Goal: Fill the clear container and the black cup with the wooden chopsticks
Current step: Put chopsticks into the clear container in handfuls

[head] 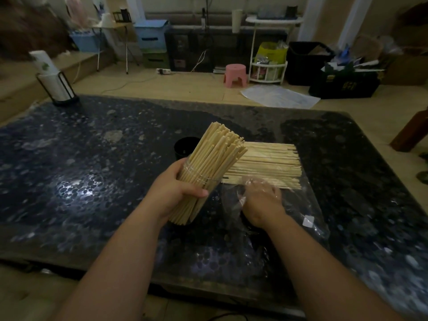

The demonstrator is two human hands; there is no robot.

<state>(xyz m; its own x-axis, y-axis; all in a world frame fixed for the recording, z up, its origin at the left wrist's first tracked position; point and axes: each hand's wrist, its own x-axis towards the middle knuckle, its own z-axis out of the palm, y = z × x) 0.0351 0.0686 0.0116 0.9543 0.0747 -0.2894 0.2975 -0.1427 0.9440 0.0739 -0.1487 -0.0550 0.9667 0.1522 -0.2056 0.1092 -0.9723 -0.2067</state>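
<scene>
Head view: the left hand [176, 193] grips the clear container [186, 212], fingers wrapped round its far side and the thumb across the near side. The container is packed with chopsticks [220, 151] and held tilted, with the stick ends leaning up and to the right. It sits just in front of the black cup [183, 149], and its sticks hide the cup's right edge. The cup stands upright on the dark speckled table [92, 158]; what shows of its inside looks dark.

Right of the cup, a flat pile [266, 163] of more chopsticks lies on the table with the sticks running left to right. A clear bag [301, 212] is spread out in front of and to the right of the cup, just below the pile.

The right hand [261, 200] rests knuckles-up at the pile's near edge, with crumpled bag film over its fingers. Whether those fingers hold the film or any sticks cannot be told.

Far left of the cup, at the table's back corner, a paper roll [49, 75] stands in a black holder. Beyond the cup, a pink stool [235, 74] stands on the floor.
</scene>
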